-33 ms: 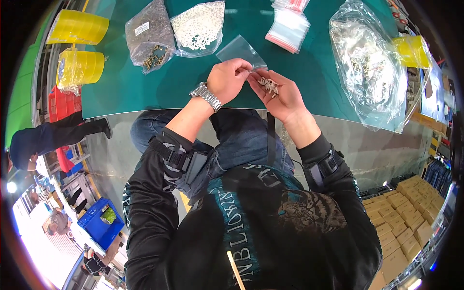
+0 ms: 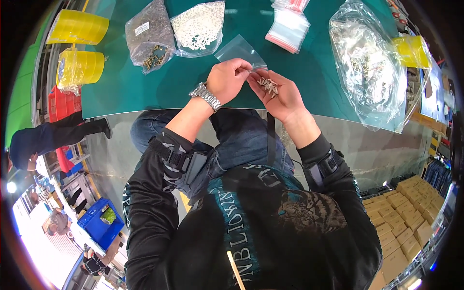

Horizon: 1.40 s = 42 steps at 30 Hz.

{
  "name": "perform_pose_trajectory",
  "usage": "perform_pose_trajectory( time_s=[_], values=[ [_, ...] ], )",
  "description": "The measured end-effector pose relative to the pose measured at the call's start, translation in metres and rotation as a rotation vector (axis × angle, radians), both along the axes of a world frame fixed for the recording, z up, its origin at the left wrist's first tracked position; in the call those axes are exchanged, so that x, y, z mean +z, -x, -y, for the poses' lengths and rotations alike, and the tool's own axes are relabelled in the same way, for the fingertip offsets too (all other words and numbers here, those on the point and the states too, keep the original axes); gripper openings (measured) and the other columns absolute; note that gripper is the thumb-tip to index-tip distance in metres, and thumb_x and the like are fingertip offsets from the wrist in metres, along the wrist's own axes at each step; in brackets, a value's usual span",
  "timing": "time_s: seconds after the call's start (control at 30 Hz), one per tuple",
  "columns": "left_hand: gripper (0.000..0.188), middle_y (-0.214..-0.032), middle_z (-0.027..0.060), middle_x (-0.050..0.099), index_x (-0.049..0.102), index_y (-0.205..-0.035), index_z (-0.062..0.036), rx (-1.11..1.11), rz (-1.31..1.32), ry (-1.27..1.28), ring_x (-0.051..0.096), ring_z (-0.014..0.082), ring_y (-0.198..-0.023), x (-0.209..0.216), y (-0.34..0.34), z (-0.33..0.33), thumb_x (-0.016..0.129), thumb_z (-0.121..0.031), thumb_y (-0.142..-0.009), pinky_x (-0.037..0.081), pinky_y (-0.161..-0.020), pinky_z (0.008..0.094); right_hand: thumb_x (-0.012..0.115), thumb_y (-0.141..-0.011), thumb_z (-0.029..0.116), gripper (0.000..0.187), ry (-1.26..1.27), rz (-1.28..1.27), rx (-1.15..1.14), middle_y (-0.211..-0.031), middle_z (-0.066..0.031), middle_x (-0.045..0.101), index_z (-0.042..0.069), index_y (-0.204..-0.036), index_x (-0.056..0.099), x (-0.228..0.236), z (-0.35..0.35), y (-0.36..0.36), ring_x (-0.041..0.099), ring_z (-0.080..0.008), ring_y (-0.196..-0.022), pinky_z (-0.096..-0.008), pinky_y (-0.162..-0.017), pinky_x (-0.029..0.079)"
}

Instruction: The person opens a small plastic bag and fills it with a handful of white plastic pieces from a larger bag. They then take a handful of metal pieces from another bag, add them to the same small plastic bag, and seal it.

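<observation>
My left hand (image 2: pixel 228 79), a silver watch on its wrist, is closed in a pinch at the near edge of a small clear zip bag (image 2: pixel 238 49). The bag lies flat on the green table top, just beyond my fingers. Right beside it, my right hand (image 2: pixel 282 96) is cupped palm up around several small whitish pieces (image 2: pixel 268 87). Its fingertips meet the left fingertips at the bag's edge. Exactly what lies between the touching fingertips is hidden.
Across the table stand a bag of brass-coloured parts (image 2: pixel 153 58), a bag of white pieces (image 2: pixel 198 29), stacked zip bags (image 2: pixel 287 30) and a large clear bag (image 2: pixel 369 72). Yellow tape rolls (image 2: pixel 79 66) sit at the left. Cartons (image 2: pixel 401 227) are stacked behind on the right.
</observation>
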<state>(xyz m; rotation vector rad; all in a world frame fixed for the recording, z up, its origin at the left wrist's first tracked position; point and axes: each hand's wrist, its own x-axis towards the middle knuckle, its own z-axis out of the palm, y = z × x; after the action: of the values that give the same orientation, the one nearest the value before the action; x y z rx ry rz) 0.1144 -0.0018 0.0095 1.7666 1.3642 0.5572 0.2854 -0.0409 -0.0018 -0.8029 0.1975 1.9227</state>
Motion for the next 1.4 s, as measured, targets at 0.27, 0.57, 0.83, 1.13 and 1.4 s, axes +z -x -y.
perform_pose_trajectory(
  time_s=[0.27,0.57,0.83,1.13,1.4],
  values=[
    [0.015,-0.085,0.0124,0.07,0.069,-0.094,-0.0044,0.044,0.056,-0.05,0.069,0.0236,-0.075,-0.004,-0.001,0.004,0.064,-0.012,-0.082,0.053,-0.068,0.0325,0.044,-0.096,0.006,0.019,-0.02,0.053,0.01,-0.1,-0.0168,0.06,-0.009,-0.098,0.056,0.002,-0.003,0.004,0.06,-0.0267,-0.097,-0.0389,-0.095,0.051],
    [0.016,-0.084,0.0134,0.07,0.069,-0.094,-0.0039,0.129,0.117,-0.068,0.069,0.0235,-0.074,-0.005,0.0,0.01,0.064,-0.012,-0.081,0.054,-0.068,0.0325,0.043,-0.095,0.004,0.018,0.0,0.151,0.002,-0.098,-0.0174,0.059,-0.01,-0.096,0.054,0.004,-0.011,0.012,0.059,-0.0267,-0.092,-0.04,-0.093,0.05],
    [0.017,-0.087,0.0093,0.071,0.068,-0.097,-0.0032,0.247,0.157,0.013,0.068,0.0161,-0.075,-0.007,-0.005,0.012,0.067,-0.012,-0.082,0.053,-0.068,0.0279,0.04,-0.098,0.011,0.022,-0.005,0.262,0.039,-0.1,-0.017,0.055,-0.009,-0.102,0.049,0.018,-0.022,0.02,0.054,-0.0262,-0.096,-0.0404,-0.097,0.044],
    [0.019,-0.083,0.0078,0.07,0.067,-0.096,0.0026,0.335,0.348,0.115,0.064,0.01,-0.07,-0.014,-0.009,0.011,0.068,-0.01,-0.082,0.052,-0.062,0.0249,0.048,-0.096,0.024,0.037,0.035,0.378,0.144,-0.11,-0.0167,0.052,-0.01,-0.112,0.048,0.045,-0.032,0.027,0.05,-0.0268,-0.105,-0.0369,-0.099,0.039],
    [0.019,-0.08,0.0077,0.069,0.067,-0.094,0.0038,0.419,0.519,0.297,0.063,0.0104,-0.066,-0.011,-0.007,0.006,0.067,-0.01,-0.08,0.051,-0.059,0.0245,0.049,-0.096,0.021,0.047,-0.083,0.469,0.21,-0.133,-0.0231,0.044,-0.013,-0.127,0.04,0.078,-0.022,0.024,0.043,-0.0312,-0.125,-0.0389,-0.108,0.034]
  ],
)
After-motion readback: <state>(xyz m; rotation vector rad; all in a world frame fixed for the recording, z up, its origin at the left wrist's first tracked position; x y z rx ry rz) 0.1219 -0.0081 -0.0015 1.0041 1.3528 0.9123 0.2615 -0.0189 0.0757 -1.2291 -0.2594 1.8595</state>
